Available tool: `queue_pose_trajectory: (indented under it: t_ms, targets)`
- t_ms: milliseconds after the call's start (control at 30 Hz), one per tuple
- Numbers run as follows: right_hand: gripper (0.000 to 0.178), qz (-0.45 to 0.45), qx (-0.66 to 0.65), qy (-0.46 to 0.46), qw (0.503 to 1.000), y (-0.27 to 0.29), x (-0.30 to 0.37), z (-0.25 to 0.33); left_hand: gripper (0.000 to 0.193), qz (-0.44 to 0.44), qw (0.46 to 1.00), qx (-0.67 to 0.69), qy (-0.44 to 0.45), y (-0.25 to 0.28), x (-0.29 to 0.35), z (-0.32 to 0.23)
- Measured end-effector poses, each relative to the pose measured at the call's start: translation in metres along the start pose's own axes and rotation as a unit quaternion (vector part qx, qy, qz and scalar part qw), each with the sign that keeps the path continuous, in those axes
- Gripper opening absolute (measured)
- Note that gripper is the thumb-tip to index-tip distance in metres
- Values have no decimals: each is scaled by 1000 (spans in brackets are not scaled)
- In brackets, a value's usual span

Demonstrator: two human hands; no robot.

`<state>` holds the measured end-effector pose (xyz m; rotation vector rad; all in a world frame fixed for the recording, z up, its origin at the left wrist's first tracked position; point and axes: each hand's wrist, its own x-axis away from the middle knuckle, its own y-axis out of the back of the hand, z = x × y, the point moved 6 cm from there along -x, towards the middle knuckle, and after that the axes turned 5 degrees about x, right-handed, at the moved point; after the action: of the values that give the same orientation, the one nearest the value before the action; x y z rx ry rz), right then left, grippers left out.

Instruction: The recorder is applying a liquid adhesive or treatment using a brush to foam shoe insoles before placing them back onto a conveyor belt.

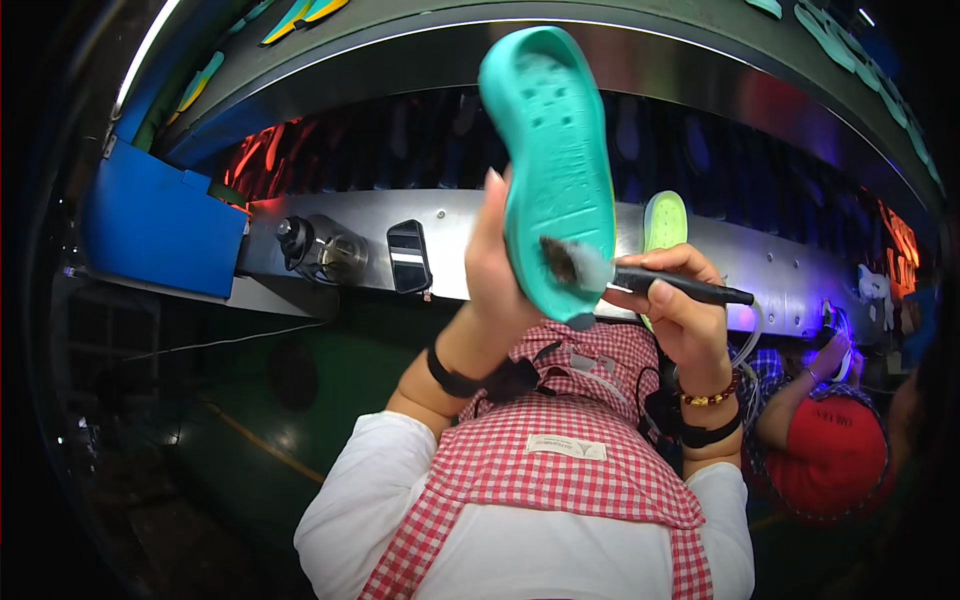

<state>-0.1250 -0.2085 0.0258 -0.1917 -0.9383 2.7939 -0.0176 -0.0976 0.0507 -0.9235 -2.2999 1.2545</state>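
A teal shoe sole (562, 180) is held up in front of me, its heel end toward me. My left hand (492, 265) grips it by its left edge near the heel; some of the fingers are hidden behind the sole. In my right hand (688, 312) is a brush (650, 280) with a black handle, pinched between thumb and fingers. Its dark and whitish bristles lie over the heel area of the sole and appear to touch it. A thin clear tube (752, 335) hangs close to the handle's end.
A yellow-green sole (665, 222) rests on the metal ledge (455, 212), along with a phone (409, 257) and a drink bottle (322, 248). Beyond runs a conveyor (400, 40) with several soles. A blue box (160, 220) stands left. At right, a co-worker in a red cap (830, 450) works under violet light.
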Motion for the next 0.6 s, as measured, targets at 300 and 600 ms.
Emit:
queue_pose_trajectory:
  t_ms: [300,600]
  targets:
    - [19,57,269,116,954,-33,6,24,55,25,988,152,33,17,4,18]
    - [20,72,335,104,934,-34,-8,36,56,91,986,133,41,12,0,14]
